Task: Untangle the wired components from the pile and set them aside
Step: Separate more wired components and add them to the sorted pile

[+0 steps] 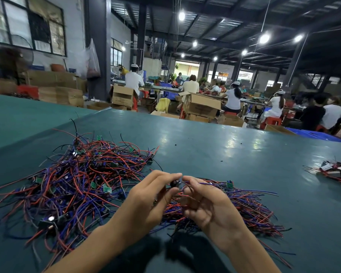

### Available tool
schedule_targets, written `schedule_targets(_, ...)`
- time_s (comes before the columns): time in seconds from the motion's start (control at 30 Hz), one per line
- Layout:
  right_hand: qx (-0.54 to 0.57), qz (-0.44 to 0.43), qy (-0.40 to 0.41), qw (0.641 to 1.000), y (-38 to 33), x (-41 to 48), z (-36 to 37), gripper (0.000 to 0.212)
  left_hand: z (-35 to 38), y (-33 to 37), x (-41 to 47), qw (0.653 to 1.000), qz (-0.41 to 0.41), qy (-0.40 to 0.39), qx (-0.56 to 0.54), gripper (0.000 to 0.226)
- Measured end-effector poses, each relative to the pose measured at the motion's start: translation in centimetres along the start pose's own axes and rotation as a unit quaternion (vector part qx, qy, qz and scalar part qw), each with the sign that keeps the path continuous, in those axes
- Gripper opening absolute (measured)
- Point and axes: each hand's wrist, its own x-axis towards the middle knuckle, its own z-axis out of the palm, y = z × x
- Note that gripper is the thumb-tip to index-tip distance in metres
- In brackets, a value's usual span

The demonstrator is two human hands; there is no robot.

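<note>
Pinches a black component [174, 183] between left hand [146, 201] and right hand [207, 203], lower centre, beside the pile [77, 184], likely to free its wires.

left grip [146, 197] pinching, right grip [204, 200] pinching

One wide-angle camera, worn on the person's head, looks forward and down across the desk [215, 154], close above the left hand [146, 196] and right hand [207, 201] at its near edge; the factory hall [224, 62] lies beyond the desk's far edge.
</note>
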Motion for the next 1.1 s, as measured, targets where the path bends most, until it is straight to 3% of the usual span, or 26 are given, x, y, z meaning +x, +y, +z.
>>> schedule_targets(0.1,0.078,0.010,-0.026,0.997,-0.4,-0.2,-0.2,0.026,-0.2,0.1,0.2,1.000,-0.023,0.014,0.015,0.035)
schedule_targets(0.2,0.128,-0.003,-0.075,0.989,-0.5,-0.4,-0.3,0.046,-0.3,0.3,0.2,0.999,-0.050,0.003,0.006,0.033)
schedule_targets(0.27,0.132,-0.014,-0.094,0.987,-0.4,-0.5,-0.3,0.061,-0.4,0.5,0.3,0.995,-0.093,0.004,-0.034,0.030)
schedule_targets(0.33,0.089,-0.032,-0.078,0.992,-0.2,-0.4,-0.2,0.057,-0.4,0.4,0.2,0.985,-0.144,-0.004,-0.090,0.027)
schedule_targets(0.47,0.024,-0.071,-0.018,0.997,0.3,0.1,0.2,0.031,0.1,0.4,0.0,0.932,-0.248,-0.062,-0.256,0.017)
schedule_targets(0.57,-0.048,-0.101,0.010,0.994,0.6,0.1,0.2,0.031,0.0,0.5,0.2,0.886,-0.313,-0.087,-0.331,0.012)
schedule_targets(0.77,-0.113,-0.109,0.064,0.985,0.8,0.4,-0.3,0.037,-0.6,0.8,0.6,0.840,-0.353,-0.126,-0.392,0.012)
schedule_targets(1.1,-0.094,-0.093,0.093,0.987,0.3,0.5,-0.8,0.039,-0.5,0.4,0.5,0.816,-0.355,-0.148,-0.431,0.010)
